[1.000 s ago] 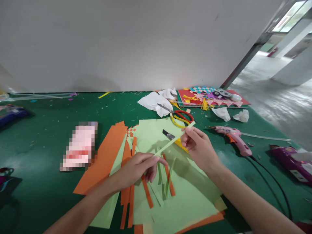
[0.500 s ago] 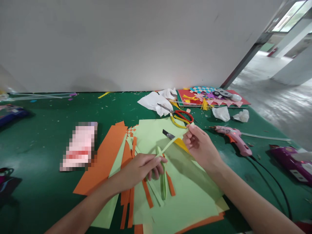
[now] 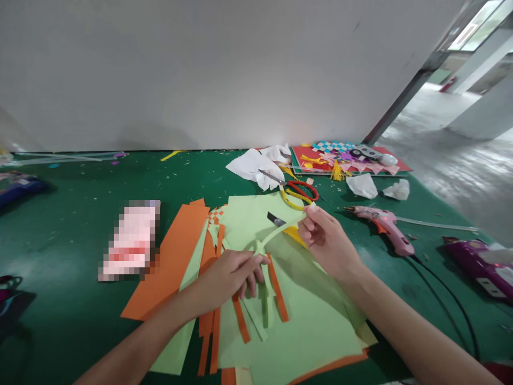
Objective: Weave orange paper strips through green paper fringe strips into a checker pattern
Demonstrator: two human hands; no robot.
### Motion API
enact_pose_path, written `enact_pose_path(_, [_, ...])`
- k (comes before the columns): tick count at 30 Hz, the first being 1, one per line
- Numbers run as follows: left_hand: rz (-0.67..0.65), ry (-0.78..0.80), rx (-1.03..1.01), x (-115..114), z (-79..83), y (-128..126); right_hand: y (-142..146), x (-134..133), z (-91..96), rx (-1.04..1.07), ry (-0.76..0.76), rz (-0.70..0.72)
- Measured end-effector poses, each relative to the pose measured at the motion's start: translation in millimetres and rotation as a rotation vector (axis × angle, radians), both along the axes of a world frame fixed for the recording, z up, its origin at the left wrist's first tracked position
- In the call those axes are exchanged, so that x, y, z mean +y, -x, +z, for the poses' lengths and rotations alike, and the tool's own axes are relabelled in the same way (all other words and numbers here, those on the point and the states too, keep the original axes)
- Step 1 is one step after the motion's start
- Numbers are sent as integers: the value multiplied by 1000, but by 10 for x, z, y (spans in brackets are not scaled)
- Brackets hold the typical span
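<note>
A thin light green paper strip [image 3: 280, 229] stretches between my hands, bowed slightly upward. My right hand [image 3: 326, 232] pinches its far end between thumb and fingertips. My left hand [image 3: 240, 270] is closed on the strip's other part, and more of the strip hangs below its fingers. Under both hands lie light green paper sheets [image 3: 312, 315]. Several orange paper strips [image 3: 278, 289] rest on them. Close to my right hand are a yellow-handled utility knife [image 3: 295, 234], partly covered, and a pair of scissors [image 3: 302, 190] with red and yellow handles.
Orange sheets [image 3: 172, 256] lie left, beside a blurred-out pink item [image 3: 130, 240]. A pink glue gun [image 3: 385, 227] with a cord is at right, near a purple device [image 3: 481, 267]. Crumpled tissues [image 3: 256, 168] and a red board [image 3: 401, 167] with paper decorations stand by the wall.
My right hand has shifted slightly left and my left hand slightly left too. The strip between them now bows more, and its hanging part has swung a little.
</note>
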State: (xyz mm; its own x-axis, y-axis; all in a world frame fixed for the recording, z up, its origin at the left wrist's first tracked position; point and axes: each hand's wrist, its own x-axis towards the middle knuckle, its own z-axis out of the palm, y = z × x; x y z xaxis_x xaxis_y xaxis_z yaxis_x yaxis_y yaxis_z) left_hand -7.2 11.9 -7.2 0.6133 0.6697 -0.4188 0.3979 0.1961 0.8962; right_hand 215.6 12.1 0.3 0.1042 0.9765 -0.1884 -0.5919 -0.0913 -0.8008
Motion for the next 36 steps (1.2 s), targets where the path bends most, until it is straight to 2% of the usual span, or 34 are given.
enact_pose_path(12, [38, 4, -90, -11, 21, -13, 14, -2, 7, 14, 15, 11])
enact_pose_path(16, [45, -1, -93, 0, 17, -14, -10, 9, 14, 14, 18, -24])
enact_pose_path(20, [25, -12, -36, 6, -4, -4, -51, 15, 46, -17, -36, -52])
enact_pose_path(25, [27, -11, -34, -1, -2, -4, -43, -9, 80, -35, -66, -14])
enact_pose_path(36, [29, -17, -13, -2, 21, -17, -13, -1, 84, 15, 46, -32])
